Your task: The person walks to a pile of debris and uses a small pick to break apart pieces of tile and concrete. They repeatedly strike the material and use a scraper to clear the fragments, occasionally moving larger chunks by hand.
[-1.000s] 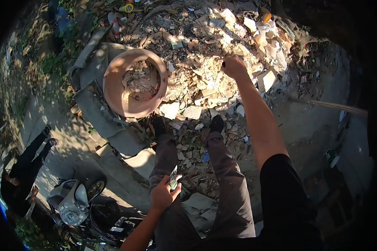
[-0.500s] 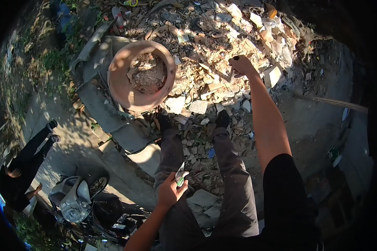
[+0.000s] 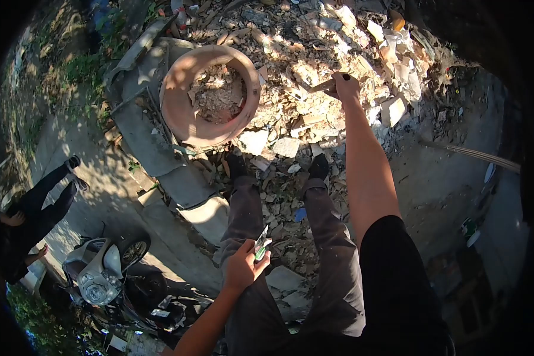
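My right hand point(image 3: 347, 89) is closed on a trowel point(image 3: 323, 86), its dark handle end showing at the fist and its flat blade pointing left over the pale rubble point(image 3: 296, 110). My left hand point(image 3: 243, 268) rests near my left thigh. Its fingers hold a small clear-and-green object point(image 3: 261, 246) with a pointed, shiny upper end; its kind cannot be made out. Left of the trowel stands a round clay pot point(image 3: 178, 113) with broken bits and soil inside.
Concrete slabs point(image 3: 184, 190) edge the rubble on the left. Beyond them are a parked motorcycle point(image 3: 98, 279) and a person in dark clothes point(image 3: 26, 219). A pole point(image 3: 469, 154) lies at the right. Broken tile pieces point(image 3: 393, 111) lie past my right hand.
My right hand has moved slightly right and up, and the trowel blade has turned from pointing down to flat and leftward. My left hand has barely moved. The person has shifted left slightly.
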A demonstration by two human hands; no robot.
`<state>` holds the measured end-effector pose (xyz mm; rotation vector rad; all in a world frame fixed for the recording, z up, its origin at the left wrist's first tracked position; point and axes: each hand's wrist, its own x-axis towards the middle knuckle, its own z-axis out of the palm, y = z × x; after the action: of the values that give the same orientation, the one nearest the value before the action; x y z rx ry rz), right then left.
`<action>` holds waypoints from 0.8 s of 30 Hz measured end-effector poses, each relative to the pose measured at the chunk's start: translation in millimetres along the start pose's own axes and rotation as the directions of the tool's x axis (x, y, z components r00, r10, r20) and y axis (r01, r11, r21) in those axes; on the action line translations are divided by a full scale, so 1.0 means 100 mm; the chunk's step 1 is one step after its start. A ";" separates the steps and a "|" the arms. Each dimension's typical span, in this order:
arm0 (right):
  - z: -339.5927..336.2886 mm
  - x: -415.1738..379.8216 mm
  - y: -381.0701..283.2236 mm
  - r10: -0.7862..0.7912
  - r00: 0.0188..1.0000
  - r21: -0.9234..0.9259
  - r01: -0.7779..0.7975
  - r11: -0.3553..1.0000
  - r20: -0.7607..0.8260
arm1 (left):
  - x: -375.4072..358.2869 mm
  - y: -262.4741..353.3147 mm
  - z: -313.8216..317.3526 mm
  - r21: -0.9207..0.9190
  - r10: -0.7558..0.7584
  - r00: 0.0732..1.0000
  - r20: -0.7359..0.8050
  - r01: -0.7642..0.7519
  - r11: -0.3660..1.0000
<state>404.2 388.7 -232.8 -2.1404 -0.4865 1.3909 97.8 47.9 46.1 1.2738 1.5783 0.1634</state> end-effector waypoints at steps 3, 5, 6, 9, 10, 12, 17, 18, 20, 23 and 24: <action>-0.16 -0.28 0.08 0.024 0.999 0.111 -0.028 0.993 0.035 | -0.01 -0.03 0.02 0.026 -0.003 1.000 0.010 0.003 1.000; -0.29 -0.55 0.13 -0.093 0.996 0.112 0.091 0.989 0.013 | -0.02 -0.06 0.05 0.064 0.012 1.000 0.010 -0.013 0.998; -0.39 -0.59 0.21 -0.146 0.986 0.172 0.130 0.976 0.083 | -0.01 -0.04 0.04 0.060 0.021 1.000 0.007 -0.021 0.998; -0.61 -0.94 0.17 -0.364 0.930 0.090 0.359 0.929 0.054 | 0.00 0.01 0.02 0.079 -0.033 0.999 0.027 0.031 0.996; -0.67 -1.14 0.03 -0.370 0.927 0.091 0.364 0.927 0.055 | 0.00 0.02 0.01 0.075 -0.037 0.999 0.024 0.035 0.997; -0.76 -1.53 -0.33 -0.476 0.878 -0.313 0.467 0.827 0.052 | 0.00 0.03 0.01 0.067 -0.040 0.999 0.011 0.039 0.997; -0.90 -2.03 -0.93 -0.739 0.635 -0.451 0.741 0.498 0.226 | -0.01 0.01 0.02 0.071 -0.049 0.999 -0.010 0.050 0.996; -0.90 -2.15 -1.08 -0.737 0.611 -0.452 0.765 0.458 0.288 | -0.01 0.00 0.03 0.065 -0.050 0.999 -0.021 0.051 0.997; -0.82 -2.34 -1.35 -0.731 0.578 -0.442 0.797 0.412 0.362 | -0.03 -0.01 0.04 0.096 -0.020 0.999 -0.048 0.025 0.995; -0.56 -2.62 -1.68 -0.826 0.267 -0.315 0.942 0.115 0.496 | -0.03 0.09 -0.02 0.062 -0.088 0.996 -0.020 0.090 0.994; -0.43 -2.74 -1.77 -0.814 0.216 -0.258 0.962 0.085 0.539 | -0.04 0.10 -0.02 0.058 -0.095 0.995 -0.032 0.097 0.994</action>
<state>331.6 364.4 86.8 -1.2879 -2.1670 0.7055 102.2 49.4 55.6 1.2432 1.6771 0.0746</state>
